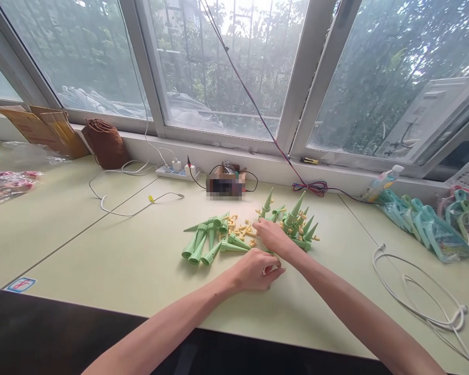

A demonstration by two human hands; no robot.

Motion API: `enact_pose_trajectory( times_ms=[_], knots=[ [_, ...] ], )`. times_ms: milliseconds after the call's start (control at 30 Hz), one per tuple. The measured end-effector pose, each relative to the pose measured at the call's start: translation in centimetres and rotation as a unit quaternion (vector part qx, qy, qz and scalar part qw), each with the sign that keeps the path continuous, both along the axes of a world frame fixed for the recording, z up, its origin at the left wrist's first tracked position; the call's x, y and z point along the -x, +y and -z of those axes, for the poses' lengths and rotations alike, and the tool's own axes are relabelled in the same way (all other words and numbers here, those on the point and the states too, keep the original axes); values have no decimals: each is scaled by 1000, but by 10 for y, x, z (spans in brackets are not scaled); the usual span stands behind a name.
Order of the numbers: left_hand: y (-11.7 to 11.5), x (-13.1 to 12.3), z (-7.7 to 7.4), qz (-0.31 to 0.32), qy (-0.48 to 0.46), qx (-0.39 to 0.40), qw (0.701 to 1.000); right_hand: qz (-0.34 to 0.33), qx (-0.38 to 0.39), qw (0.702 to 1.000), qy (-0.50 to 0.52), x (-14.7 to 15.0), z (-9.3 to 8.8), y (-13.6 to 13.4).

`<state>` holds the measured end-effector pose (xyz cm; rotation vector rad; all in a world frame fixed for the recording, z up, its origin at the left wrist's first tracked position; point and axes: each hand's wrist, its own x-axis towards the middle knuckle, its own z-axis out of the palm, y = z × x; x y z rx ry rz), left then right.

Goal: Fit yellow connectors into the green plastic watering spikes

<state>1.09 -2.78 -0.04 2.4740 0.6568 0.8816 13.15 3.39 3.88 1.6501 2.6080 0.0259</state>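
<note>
My left hand (259, 269) is low over the table with its fingers curled and thumb bent in. A bit of green plastic shows just behind it, but what it grips is hidden. My right hand (274, 238) reaches across to the small yellow valve pieces (240, 229), fingertips drawn together at the pile's right edge. Whether a piece is between them is too small to tell. Left of the hands lies a heap of loose green plastic spikes (203, 240), hollow ends toward me. On the right, green spikes with yellow pieces fitted (295, 214) are grouped, several pointing upward.
A power strip (177, 173), a small open box (230, 171) and a coiled red-blue wire (312, 187) lie along the window sill. White cables (418, 268) curl at right beside bagged teal plastic items (426, 221) and a bottle (386, 182). A brown pouch (106, 143) stands at left.
</note>
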Motion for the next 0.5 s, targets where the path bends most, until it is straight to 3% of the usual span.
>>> enact_pose_trajectory(
  times_ms=[267, 500],
  knots=[
    [0, 1, -1, 3, 15, -5, 1000, 6, -5, 1000, -3, 2, 6, 0],
    [3, 2, -1, -1, 10, 3, 1000, 2, -57, 997, 43, -9, -2, -15]
  ],
)
